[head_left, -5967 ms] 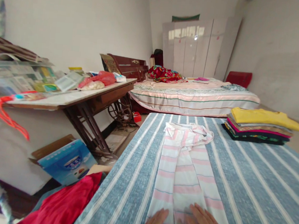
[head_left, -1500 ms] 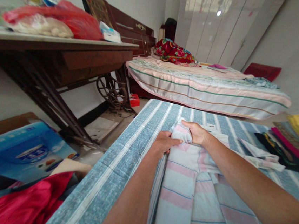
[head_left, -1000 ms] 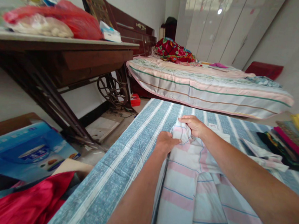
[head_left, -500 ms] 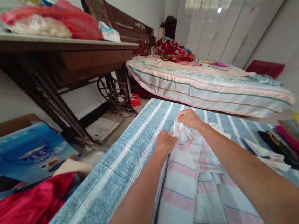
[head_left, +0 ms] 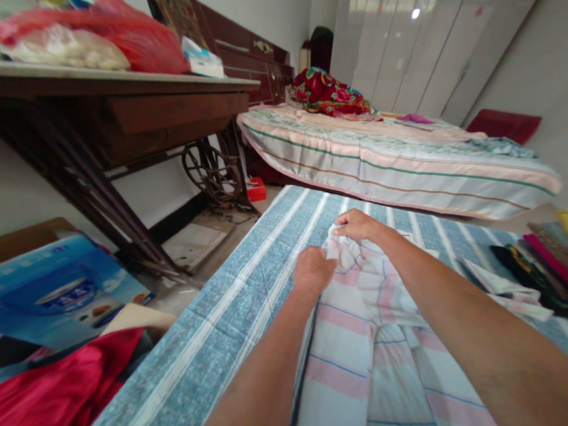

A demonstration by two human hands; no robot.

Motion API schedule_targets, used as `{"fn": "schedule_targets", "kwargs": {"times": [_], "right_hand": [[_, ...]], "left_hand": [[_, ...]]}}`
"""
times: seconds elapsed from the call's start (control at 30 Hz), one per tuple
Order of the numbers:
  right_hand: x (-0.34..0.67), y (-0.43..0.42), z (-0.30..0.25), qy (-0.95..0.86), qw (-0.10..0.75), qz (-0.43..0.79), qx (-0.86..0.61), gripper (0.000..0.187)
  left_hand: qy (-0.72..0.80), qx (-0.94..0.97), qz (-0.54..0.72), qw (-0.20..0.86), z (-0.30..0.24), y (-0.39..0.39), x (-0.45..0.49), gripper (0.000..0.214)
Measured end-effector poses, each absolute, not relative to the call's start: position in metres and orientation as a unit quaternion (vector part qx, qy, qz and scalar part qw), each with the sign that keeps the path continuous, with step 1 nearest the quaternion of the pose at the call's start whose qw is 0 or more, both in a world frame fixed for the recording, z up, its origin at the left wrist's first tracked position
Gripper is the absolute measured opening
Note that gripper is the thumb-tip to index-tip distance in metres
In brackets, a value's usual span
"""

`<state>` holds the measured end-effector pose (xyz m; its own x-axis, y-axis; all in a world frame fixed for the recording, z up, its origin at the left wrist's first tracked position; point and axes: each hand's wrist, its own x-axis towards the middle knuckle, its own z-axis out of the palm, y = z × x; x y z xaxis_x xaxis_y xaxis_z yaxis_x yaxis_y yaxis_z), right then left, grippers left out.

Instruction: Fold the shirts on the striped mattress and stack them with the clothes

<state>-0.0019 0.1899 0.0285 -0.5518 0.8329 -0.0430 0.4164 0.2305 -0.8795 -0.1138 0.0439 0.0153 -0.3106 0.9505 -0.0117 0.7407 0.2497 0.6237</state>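
A white and pink cloth with thin blue lines (head_left: 339,372) lies spread, with folds, over a blue and white striped table cover (head_left: 236,295). It may be a garment, but its kind does not show clearly. My left hand (head_left: 313,269) is closed on its far left edge, thumb on top. Just beyond, my right hand (head_left: 356,224) pinches the far corner, where the fabric is bunched and slightly raised. A dark strip runs along the cloth's left side. My right forearm hides part of it.
Folded fabrics (head_left: 560,266) are stacked at the right. A bed (head_left: 393,166) stands beyond the table. On the left are a sewing machine table (head_left: 173,112) with bags on it, a blue box (head_left: 56,288) and a red cloth (head_left: 62,379).
My right hand has closed further over the bunched corner, its fingers now lower against the fabric. The left hand keeps its hold with hardly any movement. The view has shifted slightly.
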Motion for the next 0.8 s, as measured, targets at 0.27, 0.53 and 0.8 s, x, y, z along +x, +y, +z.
{"fn": "schedule_targets", "kwargs": {"times": [0.27, 0.53, 0.8], "right_hand": [[-0.003, 0.189, 0.019, -0.812, 0.218, 0.311, -0.442, 0.014], [-0.002, 0.178, 0.02, -0.827, 0.215, 0.202, -0.478, 0.013], [0.01, 0.12, 0.044, -0.843, 0.255, 0.091, -0.464, 0.022]], "left_hand": [[0.758, 0.533, 0.236, 0.291, 0.03, 0.036, -0.118, 0.026], [0.692, 0.518, 0.191, 0.465, 0.039, 0.026, -0.133, 0.025], [0.697, 0.518, 0.195, 0.456, 0.036, 0.03, -0.131, 0.021]]}}
